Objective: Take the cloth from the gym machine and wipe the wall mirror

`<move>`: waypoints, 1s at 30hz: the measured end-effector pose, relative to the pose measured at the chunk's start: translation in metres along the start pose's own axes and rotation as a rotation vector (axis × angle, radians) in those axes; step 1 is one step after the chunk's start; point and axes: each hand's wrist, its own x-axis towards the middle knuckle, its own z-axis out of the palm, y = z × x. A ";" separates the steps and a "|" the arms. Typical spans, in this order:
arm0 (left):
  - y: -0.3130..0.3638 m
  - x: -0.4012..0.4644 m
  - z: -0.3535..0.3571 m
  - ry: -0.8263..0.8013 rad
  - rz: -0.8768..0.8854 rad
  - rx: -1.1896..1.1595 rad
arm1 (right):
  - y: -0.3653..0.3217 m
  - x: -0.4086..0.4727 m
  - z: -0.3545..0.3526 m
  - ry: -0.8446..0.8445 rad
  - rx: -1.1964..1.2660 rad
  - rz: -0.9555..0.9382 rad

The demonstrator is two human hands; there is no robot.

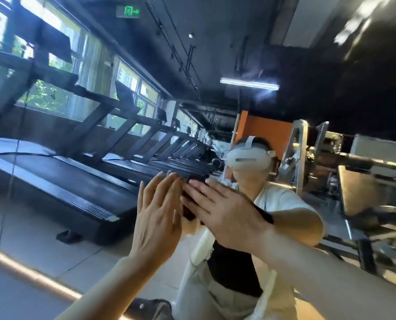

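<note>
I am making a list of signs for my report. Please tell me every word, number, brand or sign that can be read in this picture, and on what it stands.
Green exit sign on the ceiling, seen in the wall mirror: a pictogram and an arrow only; no words can be read.
White headset: no brand visible.
Treadmills: any labels are too blurred to read.
No other text can be read.

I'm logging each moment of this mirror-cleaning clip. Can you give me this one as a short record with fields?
surface: wall mirror, reflecting the person and a row of treadmills
left hand: raised, fingers straight
right hand: raised, fingers straight
cloth: dark, between the two hands; grip unclear
image quality: motion blur, right side smeared
task stage: cloth at the mirror
</note>
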 end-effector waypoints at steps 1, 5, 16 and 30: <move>0.004 0.012 -0.002 -0.008 0.011 -0.002 | 0.025 0.011 -0.005 0.069 -0.004 0.107; 0.027 0.069 -0.006 -0.002 0.073 -0.016 | 0.108 0.065 -0.028 0.250 -0.036 0.484; 0.101 0.121 0.016 0.119 0.181 -0.041 | 0.185 0.033 -0.052 0.282 -0.046 0.746; 0.141 0.095 0.036 0.075 0.241 -0.077 | 0.203 -0.110 -0.058 0.429 -0.127 1.215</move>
